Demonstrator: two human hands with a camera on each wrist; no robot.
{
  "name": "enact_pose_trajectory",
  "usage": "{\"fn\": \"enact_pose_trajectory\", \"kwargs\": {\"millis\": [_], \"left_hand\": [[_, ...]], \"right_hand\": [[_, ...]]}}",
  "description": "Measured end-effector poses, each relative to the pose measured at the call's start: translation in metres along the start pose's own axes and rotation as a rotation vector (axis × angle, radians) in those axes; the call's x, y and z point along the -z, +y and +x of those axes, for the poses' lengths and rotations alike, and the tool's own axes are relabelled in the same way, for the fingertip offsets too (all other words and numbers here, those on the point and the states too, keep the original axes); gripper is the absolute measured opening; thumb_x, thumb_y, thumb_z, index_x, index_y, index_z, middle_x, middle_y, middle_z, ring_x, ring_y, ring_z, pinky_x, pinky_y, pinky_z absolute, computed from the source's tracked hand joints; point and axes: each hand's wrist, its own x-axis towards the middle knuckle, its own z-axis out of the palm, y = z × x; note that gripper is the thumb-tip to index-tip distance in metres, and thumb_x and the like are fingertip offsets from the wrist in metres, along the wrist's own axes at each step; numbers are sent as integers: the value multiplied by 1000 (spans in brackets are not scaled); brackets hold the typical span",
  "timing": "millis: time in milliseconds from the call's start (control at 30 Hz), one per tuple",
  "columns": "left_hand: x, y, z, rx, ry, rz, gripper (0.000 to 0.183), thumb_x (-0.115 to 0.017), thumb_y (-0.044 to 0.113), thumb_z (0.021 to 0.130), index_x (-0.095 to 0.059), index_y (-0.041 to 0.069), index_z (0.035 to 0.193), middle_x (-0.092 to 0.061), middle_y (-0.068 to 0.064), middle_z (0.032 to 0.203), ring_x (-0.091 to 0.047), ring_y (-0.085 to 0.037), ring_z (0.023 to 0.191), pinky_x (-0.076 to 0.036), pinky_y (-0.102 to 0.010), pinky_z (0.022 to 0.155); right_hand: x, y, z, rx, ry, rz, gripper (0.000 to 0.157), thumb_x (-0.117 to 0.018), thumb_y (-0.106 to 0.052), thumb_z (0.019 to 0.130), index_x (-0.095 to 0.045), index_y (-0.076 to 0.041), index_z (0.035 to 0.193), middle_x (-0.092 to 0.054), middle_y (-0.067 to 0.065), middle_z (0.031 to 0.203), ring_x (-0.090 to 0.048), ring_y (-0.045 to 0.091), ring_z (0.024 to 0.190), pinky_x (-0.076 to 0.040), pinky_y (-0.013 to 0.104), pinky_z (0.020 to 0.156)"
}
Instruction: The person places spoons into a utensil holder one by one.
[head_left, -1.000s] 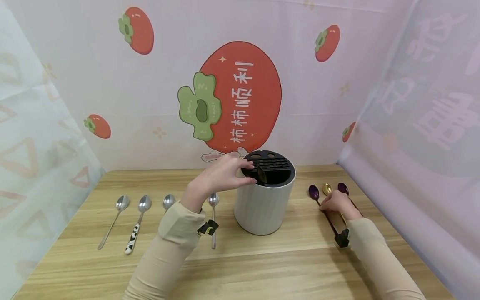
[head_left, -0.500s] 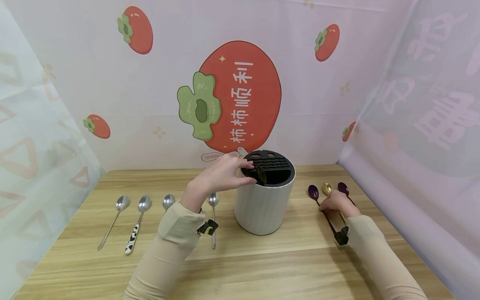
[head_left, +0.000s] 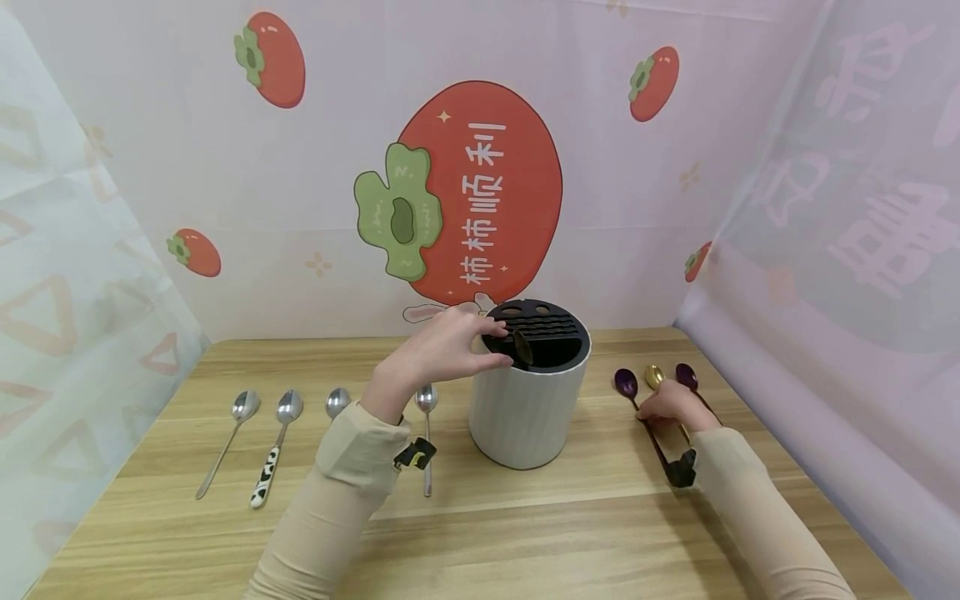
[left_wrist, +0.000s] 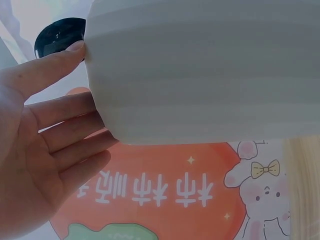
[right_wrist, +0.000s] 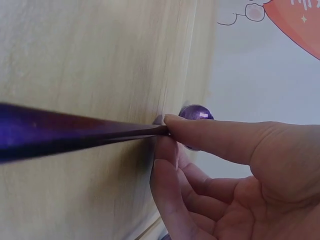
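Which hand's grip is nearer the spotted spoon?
Left: the left hand is at the container, right of the spotted spoon; the right hand is farther right, pinching a purple spoon.

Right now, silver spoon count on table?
4, left to right: plain spoon, patterned spoon, third spoon partly behind left sleeve, fourth spoon beside white holder. Sleeve may hide more.

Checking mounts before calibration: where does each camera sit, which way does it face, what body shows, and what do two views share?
Head: worn on the head, facing forward and down at the table and backdrop; left hand, right hand and sleeves show.
Left wrist: on that wrist, facing the white holder's side; left hand shows.
Right wrist: on that wrist, facing a purple spoon pinched by the right hand.
Shared: head and left wrist both show left hand and holder.
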Motion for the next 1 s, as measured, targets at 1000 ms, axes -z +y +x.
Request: {"fn": "enact_pose_trajectory", "kwargs": {"millis": [1000], "left_hand": [[0,0,1,10,-16,2,43,-70,41,84,-68,15,119,-67,3,117,-55,-16,112,-50,-31,89]], "right_hand": [[-3,1,6,-1,-36,121,20,-72,-7,78,-65,11,85,-67,9,69,-63,15,61,-56,32,63]]}}
